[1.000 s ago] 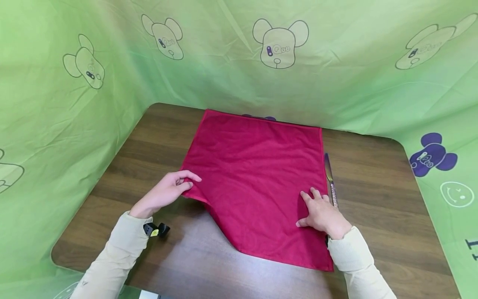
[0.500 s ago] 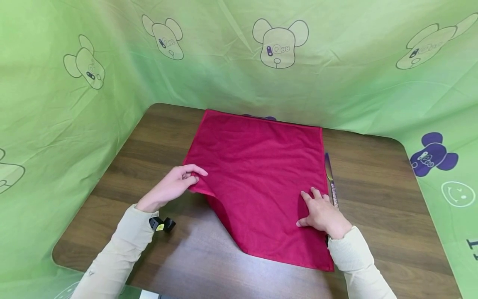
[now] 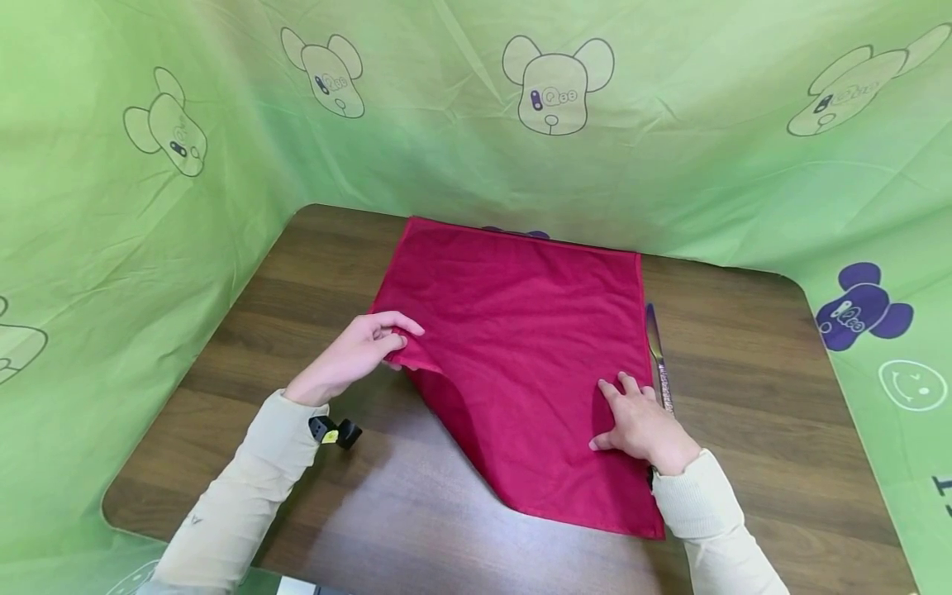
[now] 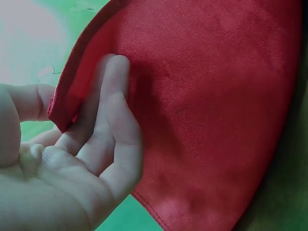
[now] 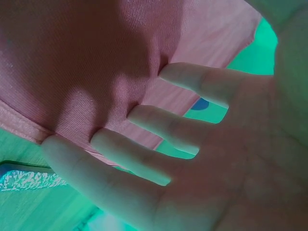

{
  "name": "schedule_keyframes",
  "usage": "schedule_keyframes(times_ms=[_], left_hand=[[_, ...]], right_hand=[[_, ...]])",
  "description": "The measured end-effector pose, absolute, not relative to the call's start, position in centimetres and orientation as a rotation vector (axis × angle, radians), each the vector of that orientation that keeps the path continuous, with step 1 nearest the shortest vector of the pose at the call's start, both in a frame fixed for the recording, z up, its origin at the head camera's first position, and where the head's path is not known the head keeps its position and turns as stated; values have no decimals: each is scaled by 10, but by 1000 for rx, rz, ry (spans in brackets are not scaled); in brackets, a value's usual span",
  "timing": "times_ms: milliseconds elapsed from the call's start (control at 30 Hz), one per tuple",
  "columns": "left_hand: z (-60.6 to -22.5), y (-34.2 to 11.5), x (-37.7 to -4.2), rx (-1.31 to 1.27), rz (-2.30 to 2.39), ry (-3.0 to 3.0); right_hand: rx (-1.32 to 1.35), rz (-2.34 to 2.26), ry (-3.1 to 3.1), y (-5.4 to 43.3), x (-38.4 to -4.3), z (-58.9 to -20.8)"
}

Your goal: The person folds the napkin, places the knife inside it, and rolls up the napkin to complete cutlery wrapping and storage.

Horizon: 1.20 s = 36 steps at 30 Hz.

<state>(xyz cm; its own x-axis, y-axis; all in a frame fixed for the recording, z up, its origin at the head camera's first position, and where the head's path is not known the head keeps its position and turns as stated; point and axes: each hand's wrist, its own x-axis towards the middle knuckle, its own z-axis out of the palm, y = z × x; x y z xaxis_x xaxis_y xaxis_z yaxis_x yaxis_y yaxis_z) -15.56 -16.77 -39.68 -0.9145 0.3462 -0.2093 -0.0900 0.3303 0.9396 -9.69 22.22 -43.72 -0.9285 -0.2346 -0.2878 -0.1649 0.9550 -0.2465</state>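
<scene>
A square red cloth napkin [image 3: 513,347] with a stitched hem is spread over the table, its near left corner raised. My left hand [image 3: 360,351] pinches that corner between thumb and fingers. In the left wrist view, the corner of the napkin [image 4: 211,106] sits at the thumb, and the other fingers lie behind the fabric's edge, against its underside. My right hand [image 3: 643,426] rests on the napkin's near right part with fingers spread. The right wrist view shows its fingertips [image 5: 103,137] pressing on the fabric.
A table knife [image 3: 661,364] with a patterned handle lies along the napkin's right edge, close to my right hand. The wooden table [image 3: 766,413] is bordered by green printed curtains [image 3: 446,107] at the back and sides. A black wrist camera [image 3: 335,431] hangs at my left cuff.
My left hand has moved up and to the right with the lifted corner, so the near left side folds further inward and more table shows. My right hand stays in place.
</scene>
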Motion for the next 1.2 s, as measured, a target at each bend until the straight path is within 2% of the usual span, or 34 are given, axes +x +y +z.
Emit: schedule_keyframes(times_ms=[1200], left_hand=[[-370, -126, -187, 317, 1601, 2192]], right_hand=[[-270, -293, 2771, 222, -98, -434]])
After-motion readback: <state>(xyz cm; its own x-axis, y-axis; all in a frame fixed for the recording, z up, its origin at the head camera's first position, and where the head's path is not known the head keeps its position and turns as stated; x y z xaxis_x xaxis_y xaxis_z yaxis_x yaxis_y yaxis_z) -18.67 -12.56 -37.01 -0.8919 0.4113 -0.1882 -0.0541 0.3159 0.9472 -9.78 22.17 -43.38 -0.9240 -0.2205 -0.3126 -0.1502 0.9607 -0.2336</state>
